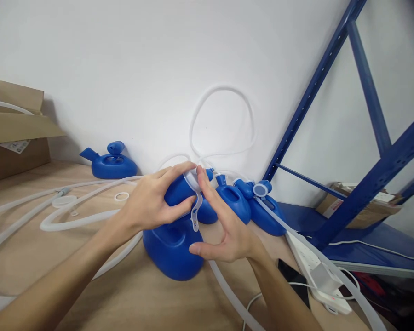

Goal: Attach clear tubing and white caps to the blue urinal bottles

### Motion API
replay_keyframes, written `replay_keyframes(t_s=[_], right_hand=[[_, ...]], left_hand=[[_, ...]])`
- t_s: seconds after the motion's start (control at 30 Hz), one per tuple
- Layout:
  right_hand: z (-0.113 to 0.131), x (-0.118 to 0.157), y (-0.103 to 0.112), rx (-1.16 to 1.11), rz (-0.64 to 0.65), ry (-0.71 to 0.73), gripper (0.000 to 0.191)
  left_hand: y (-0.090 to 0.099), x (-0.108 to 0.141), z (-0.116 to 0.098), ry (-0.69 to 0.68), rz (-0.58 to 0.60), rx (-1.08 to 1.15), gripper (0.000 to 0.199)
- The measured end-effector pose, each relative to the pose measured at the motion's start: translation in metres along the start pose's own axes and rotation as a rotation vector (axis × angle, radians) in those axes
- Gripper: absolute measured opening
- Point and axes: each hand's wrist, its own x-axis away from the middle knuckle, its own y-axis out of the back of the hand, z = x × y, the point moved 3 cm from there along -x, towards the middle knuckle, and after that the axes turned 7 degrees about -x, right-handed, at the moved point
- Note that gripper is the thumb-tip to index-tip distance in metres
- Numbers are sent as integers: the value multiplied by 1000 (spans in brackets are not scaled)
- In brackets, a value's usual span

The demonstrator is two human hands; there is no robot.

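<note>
A blue plastic bottle (174, 253) stands on the wooden table in front of me. My left hand (158, 197) is wrapped round its blue neck (178, 189), which tilts up to the right. On the mouth of the neck sits a white translucent cap (192, 178), with a slotted strap (196, 212) hanging from it. My right hand (224, 216) touches the cap's right side with its fingertips, the thumb spread apart below and nothing wrapped in the fingers.
More blue bottles (236, 202) stand behind to the right, another (113, 166) at back left. Clear tubes (79, 223) curl across the table. A cardboard box (17, 156) is far left; a power strip (307, 262), phone (293, 278) and blue shelf frame (313, 96) are right.
</note>
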Motion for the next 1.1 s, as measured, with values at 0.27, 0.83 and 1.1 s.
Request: replay_keyframes(t_s=[0.27,0.83,1.1], right_hand=[[2,1,13,26,-464,-209,64],[15,0,0,609,-271,378,31],[6,3,3,765,-396,368,37]], left_hand=[[13,0,-4,36,-113,-229,62],[10,0,1,113,-97,-212,65],[12,-2,1,159,-49,-91,79]])
